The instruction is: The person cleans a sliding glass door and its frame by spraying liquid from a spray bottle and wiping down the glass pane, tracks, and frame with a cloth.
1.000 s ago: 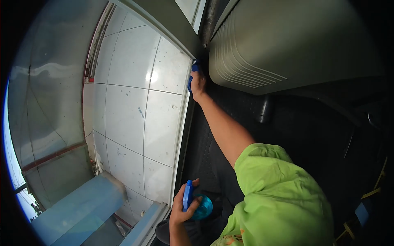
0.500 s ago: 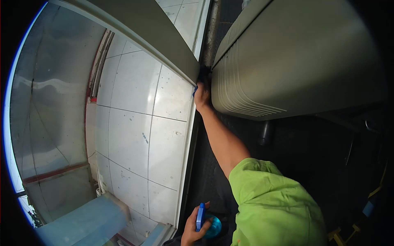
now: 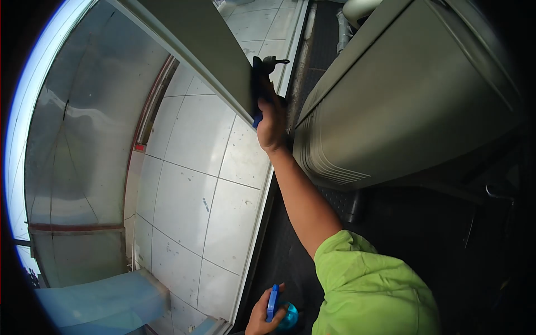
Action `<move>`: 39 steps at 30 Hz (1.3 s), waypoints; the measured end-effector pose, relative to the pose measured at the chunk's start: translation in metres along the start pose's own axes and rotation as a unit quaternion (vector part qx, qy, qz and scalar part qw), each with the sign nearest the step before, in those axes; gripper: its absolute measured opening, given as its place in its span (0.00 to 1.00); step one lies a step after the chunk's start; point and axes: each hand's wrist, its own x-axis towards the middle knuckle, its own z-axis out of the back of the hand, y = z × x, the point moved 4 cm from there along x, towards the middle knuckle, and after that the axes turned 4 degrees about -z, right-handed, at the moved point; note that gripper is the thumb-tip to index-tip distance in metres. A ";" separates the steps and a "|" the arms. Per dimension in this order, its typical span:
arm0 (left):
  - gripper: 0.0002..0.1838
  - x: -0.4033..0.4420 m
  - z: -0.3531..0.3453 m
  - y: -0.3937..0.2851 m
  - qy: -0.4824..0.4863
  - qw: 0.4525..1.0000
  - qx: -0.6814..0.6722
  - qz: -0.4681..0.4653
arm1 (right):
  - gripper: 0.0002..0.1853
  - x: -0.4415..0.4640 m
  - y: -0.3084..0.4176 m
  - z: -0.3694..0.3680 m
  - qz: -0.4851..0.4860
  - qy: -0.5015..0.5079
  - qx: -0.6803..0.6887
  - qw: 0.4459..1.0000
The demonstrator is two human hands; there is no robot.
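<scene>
Blue cloth [image 3: 257, 120], upper centre, gripped in the partly curled right hand [image 3: 271, 121], could snag if swept onto the dark fitting [image 3: 269, 65] above, while the left hand [image 3: 262, 317], bottom centre, closed round a spray bottle [image 3: 272, 303], could squeeze accidentally.

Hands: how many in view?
2. The left hand, at the bottom, holds a spray bottle. The right hand, higher up, is at the end of the grey frame; its fingers are partly in shadow. No other hand shows.
</scene>
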 end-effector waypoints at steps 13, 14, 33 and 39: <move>0.32 -0.055 -0.028 -0.012 -0.050 0.999 -0.010 0.005 | 0.29 0.070 0.158 -0.110 0.229 -0.022 -0.040 0.972; 0.32 -0.056 -0.029 -0.011 -0.041 0.998 -0.044 0.027 | 0.29 0.066 0.138 -0.101 0.229 -0.022 -0.050 0.972; 0.28 -0.109 -0.013 -0.063 -0.218 0.961 -0.140 -0.102 | 0.20 -0.273 0.206 0.022 -0.594 0.280 0.293 0.695; 0.27 -0.093 -0.011 -0.081 -0.156 0.948 -0.226 -0.161 | 0.24 -0.309 0.230 0.023 -0.296 0.383 -0.218 0.847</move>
